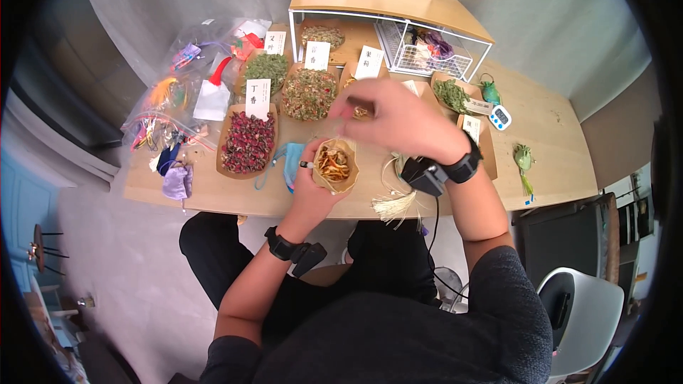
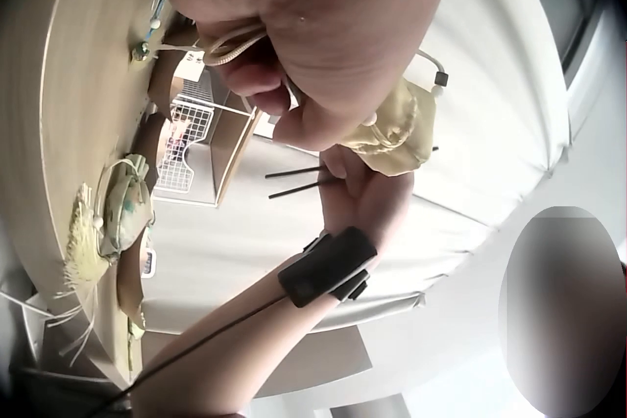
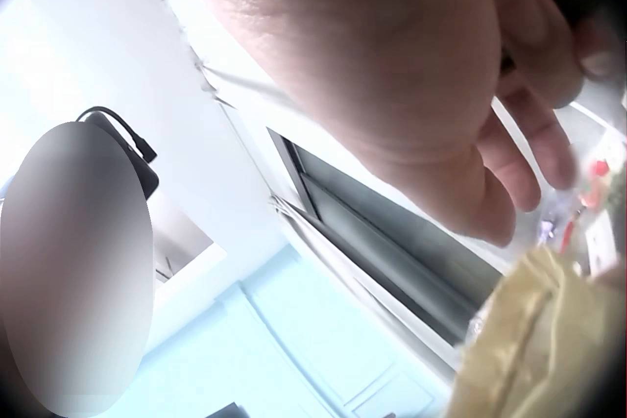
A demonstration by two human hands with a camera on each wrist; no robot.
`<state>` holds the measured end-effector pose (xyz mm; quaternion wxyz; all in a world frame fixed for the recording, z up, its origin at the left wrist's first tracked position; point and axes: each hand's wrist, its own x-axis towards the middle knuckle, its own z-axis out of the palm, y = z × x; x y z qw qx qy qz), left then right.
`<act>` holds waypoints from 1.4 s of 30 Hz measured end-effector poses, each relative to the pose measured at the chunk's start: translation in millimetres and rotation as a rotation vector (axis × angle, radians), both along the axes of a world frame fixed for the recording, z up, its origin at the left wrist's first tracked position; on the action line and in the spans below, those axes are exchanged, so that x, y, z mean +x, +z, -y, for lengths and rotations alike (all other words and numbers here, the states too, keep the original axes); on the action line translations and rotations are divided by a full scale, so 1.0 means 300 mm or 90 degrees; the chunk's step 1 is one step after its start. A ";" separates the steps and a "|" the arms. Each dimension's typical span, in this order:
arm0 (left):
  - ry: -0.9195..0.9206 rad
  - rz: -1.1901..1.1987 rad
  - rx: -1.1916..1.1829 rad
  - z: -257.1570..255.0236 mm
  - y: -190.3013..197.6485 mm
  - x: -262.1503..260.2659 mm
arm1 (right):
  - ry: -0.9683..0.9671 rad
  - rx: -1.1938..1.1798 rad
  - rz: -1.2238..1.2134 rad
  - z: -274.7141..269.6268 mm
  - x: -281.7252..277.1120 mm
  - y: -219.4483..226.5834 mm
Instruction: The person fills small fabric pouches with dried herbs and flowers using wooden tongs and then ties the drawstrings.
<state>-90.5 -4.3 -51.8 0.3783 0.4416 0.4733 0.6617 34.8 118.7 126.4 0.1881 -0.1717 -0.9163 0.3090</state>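
Observation:
My left hand (image 1: pixel 313 188) holds a small yellow cloth pouch (image 1: pixel 350 183) upright, its mouth spread wide. Inside are curled orange-brown dried peel strips (image 1: pixel 333 162). A pale cord (image 2: pixel 235 44) loops by the left fingers in the left wrist view. Above and beyond the pouch, my right hand (image 1: pixel 402 117) is raised with bent fingers. In the left wrist view that hand (image 2: pixel 367 193) grips a pair of thin dark sticks (image 2: pixel 299 184), largely hidden by the fingers and the pouch. The right wrist view has the right hand (image 3: pixel 392 75) just above the pouch (image 3: pixel 519 340).
Trays of dried rosebuds (image 1: pixel 247 144), mixed herbs (image 1: pixel 309 96) and green leaves (image 1: pixel 265 70) stand behind, with label cards. A blue mask (image 1: pixel 293 163) lies left of the pouch. Finished sachets (image 1: pixel 523 158), a timer (image 1: pixel 501 117) and a tassel (image 1: pixel 396 206) lie right. A shelf (image 1: pixel 391 0) stands behind.

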 end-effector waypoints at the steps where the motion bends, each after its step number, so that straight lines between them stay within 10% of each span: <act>1: 0.022 -0.017 -0.014 0.005 0.009 0.002 | -0.038 -0.023 -0.011 -0.007 0.009 0.045; 10: 0.043 0.144 -0.015 -0.022 0.072 -0.008 | 0.067 0.171 0.151 0.053 0.010 -0.051; 23: 0.091 -0.066 -0.013 -0.036 0.034 -0.070 | 0.124 -0.049 0.154 -0.014 -0.050 -0.038; 42: -0.346 0.451 -0.048 0.004 0.071 -0.140 | 0.222 -0.073 0.212 -0.099 0.032 0.027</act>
